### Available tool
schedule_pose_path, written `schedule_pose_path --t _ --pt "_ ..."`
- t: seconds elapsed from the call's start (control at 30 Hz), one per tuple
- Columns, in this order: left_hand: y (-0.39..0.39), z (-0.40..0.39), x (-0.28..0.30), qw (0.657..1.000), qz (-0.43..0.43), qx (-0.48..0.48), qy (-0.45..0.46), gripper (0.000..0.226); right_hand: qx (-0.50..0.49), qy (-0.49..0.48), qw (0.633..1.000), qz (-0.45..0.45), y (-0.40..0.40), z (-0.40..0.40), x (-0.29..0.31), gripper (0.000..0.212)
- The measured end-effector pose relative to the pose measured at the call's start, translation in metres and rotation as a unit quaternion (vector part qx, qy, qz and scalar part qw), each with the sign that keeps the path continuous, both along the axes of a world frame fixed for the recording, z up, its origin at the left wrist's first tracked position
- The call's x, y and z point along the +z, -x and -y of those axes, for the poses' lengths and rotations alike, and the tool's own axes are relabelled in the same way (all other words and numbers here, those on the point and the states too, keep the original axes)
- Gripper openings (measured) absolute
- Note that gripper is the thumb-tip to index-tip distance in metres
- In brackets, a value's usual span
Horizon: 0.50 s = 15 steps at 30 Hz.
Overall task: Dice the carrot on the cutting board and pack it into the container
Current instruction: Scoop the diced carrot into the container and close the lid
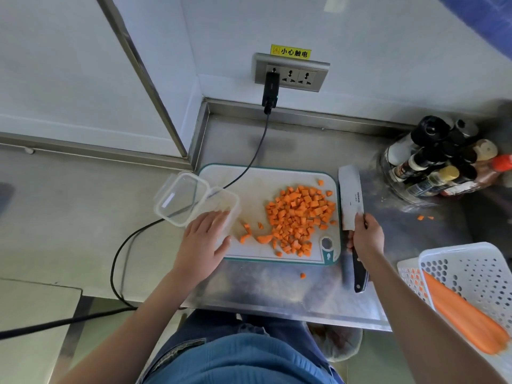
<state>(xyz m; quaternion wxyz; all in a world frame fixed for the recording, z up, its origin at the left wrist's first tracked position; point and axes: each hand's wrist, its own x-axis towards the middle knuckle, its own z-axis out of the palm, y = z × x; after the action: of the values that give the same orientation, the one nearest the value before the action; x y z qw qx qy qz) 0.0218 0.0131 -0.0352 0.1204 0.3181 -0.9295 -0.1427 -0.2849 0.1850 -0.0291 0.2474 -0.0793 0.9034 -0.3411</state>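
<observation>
Your left hand [204, 239] is lying palm down over the near end of the clear container [219, 209], fingers spread across its rim and thumb out toward the board; it is steadying the container rather than closing round it. The container is sitting at the left edge of the cutting board [249, 253], with its lid [181, 198] leaning just beyond it, and I cannot tell whether anything is in it yet.

Your right hand [367, 236] is wrapping the knife [351, 206] where blade meets handle, fingers closed. The blade is lying flat on the steel counter [277, 289] just off the board's right edge, running away from you, with the handle trailing back under your wrist.

The diced carrot [300, 214] is heaped on the right half of the board, between your two hands and nearer the knife. A few larger bits [264, 239] are lying apart toward the container, one stray cube [303, 275] is off the board on the counter, and others are scattered farther right.

So the coming move looks like a leftward sweep: the blade's long axis is lying across the path to the container, which suits pushing the heap that way. Your forearms are angling in from either side.
</observation>
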Motion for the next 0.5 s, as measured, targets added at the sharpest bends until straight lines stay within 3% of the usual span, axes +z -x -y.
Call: schedule_pose_path --t 0.1,0.27,0.5 --pt "0.005 -0.005 -0.003 0.998 0.036 -0.044 0.001 0.053 0.012 -0.003 1.000 -0.013 0.000 -0.006 0.000 0.035" --pt "0.018 0.000 -0.009 0.998 0.059 -0.035 0.012 0.071 0.007 0.003 1.000 0.004 -0.002 -0.012 -0.002 0.035" --pt "0.029 0.009 -0.003 0.994 0.094 0.000 0.064 0.061 0.003 -0.001 1.000 -0.019 -0.001 -0.011 -0.002 0.036"
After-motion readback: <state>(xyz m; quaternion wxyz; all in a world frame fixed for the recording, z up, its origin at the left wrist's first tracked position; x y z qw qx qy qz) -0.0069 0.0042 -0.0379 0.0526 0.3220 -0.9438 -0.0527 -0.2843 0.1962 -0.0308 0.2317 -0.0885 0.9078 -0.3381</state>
